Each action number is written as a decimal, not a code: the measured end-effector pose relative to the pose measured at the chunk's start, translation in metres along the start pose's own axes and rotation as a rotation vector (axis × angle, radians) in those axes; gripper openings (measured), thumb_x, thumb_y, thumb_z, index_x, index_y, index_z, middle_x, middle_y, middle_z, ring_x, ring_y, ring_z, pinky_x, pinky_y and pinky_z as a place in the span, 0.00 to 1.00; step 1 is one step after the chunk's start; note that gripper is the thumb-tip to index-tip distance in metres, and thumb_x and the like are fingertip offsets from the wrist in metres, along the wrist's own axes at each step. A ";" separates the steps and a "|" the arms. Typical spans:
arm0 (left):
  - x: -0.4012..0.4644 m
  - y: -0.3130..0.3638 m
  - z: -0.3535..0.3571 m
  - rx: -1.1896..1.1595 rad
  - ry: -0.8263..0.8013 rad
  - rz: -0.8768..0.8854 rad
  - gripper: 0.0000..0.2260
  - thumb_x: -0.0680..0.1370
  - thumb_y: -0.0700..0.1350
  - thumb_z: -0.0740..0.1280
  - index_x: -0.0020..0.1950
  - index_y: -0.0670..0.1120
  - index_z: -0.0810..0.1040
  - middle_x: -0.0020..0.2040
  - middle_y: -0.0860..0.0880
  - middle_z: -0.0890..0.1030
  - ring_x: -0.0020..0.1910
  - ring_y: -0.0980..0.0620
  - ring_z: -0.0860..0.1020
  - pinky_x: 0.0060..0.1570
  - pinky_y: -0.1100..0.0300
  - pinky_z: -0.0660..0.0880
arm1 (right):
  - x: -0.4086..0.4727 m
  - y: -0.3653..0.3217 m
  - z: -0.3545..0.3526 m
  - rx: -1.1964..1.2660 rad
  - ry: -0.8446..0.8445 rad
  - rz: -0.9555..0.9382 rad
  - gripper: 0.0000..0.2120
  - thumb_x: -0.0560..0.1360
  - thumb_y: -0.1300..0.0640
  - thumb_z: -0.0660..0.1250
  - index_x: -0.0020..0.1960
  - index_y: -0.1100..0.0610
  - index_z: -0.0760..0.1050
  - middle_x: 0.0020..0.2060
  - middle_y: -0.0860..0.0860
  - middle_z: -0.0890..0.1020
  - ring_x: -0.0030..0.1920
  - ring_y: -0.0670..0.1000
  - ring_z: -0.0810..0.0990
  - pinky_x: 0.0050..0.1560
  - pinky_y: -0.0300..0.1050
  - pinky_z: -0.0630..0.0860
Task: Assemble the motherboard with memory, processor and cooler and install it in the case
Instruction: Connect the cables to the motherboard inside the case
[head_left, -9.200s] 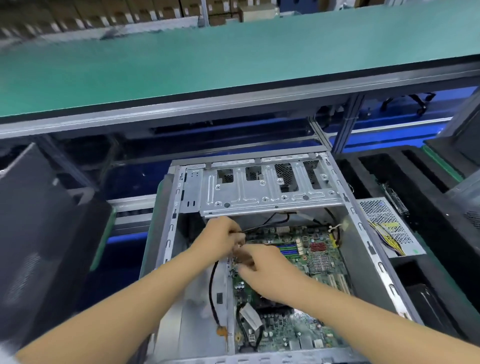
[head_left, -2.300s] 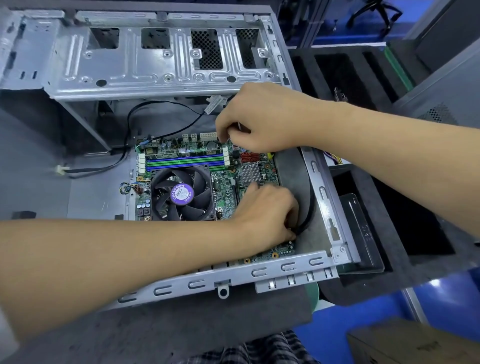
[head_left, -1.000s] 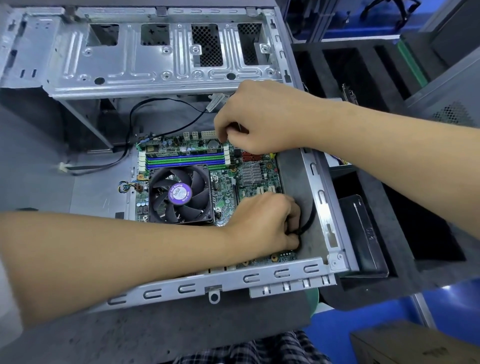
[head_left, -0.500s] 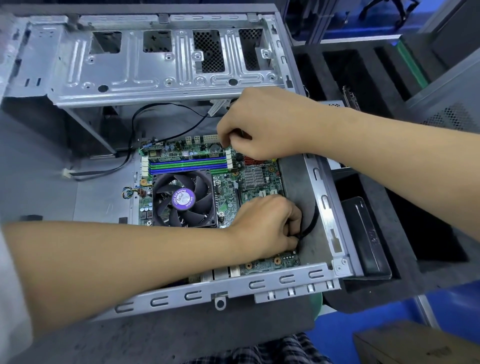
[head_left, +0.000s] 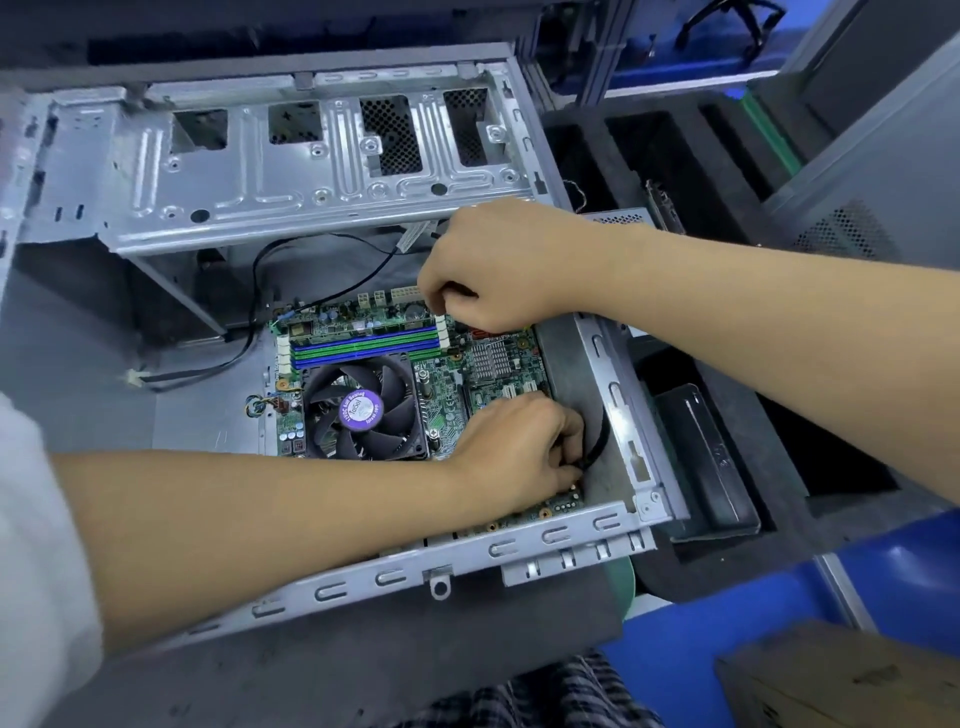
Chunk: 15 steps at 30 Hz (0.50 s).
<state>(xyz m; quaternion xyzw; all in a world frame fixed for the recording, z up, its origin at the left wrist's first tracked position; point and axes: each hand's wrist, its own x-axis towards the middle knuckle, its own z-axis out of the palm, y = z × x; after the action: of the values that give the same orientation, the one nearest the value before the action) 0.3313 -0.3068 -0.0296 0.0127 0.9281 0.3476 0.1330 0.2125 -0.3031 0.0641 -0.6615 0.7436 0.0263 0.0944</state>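
Reaching into the open case (head_left: 613, 374), we work with both hands over the board (head_left: 493, 384), which lies flat on the case floor. Our left hand (head_left: 519, 457) sits at the board's near right corner, its grip pinched on a black cable (head_left: 597, 441) that curves up beside the right wall. Our right hand (head_left: 493, 270) is at the board's far edge, fingers curled together and pointing down; whether they hold anything we cannot tell. The cooler (head_left: 361, 410), with its purple hub label, sits on the board, just left of our left hand. Beyond it lie the blue and green memory slots (head_left: 363, 345). A drive cage (head_left: 311, 171) spans the far side.
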 end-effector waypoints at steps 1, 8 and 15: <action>0.000 0.002 -0.004 -0.022 -0.029 -0.008 0.17 0.69 0.46 0.76 0.30 0.54 0.68 0.31 0.57 0.74 0.33 0.60 0.72 0.37 0.61 0.71 | -0.002 -0.002 -0.003 0.034 0.002 0.016 0.15 0.72 0.61 0.57 0.48 0.52 0.82 0.41 0.47 0.83 0.38 0.49 0.72 0.36 0.42 0.68; 0.007 0.023 -0.097 0.058 -0.188 -0.091 0.09 0.70 0.49 0.73 0.36 0.53 0.74 0.30 0.54 0.79 0.31 0.58 0.76 0.32 0.63 0.75 | -0.045 -0.013 -0.027 0.453 0.159 0.167 0.13 0.77 0.63 0.59 0.53 0.56 0.81 0.48 0.48 0.83 0.47 0.44 0.77 0.50 0.33 0.69; 0.012 0.082 -0.152 -0.268 0.017 -0.124 0.13 0.73 0.42 0.63 0.29 0.46 0.81 0.29 0.49 0.80 0.26 0.56 0.75 0.25 0.66 0.70 | -0.116 0.016 -0.043 0.648 0.459 0.333 0.11 0.78 0.60 0.60 0.55 0.56 0.80 0.46 0.51 0.83 0.45 0.49 0.80 0.52 0.47 0.75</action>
<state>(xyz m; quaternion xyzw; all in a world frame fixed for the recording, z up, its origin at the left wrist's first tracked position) 0.2748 -0.3411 0.1301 -0.0653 0.8734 0.4597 0.1471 0.2041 -0.1946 0.1249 -0.4573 0.8117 -0.3415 0.1238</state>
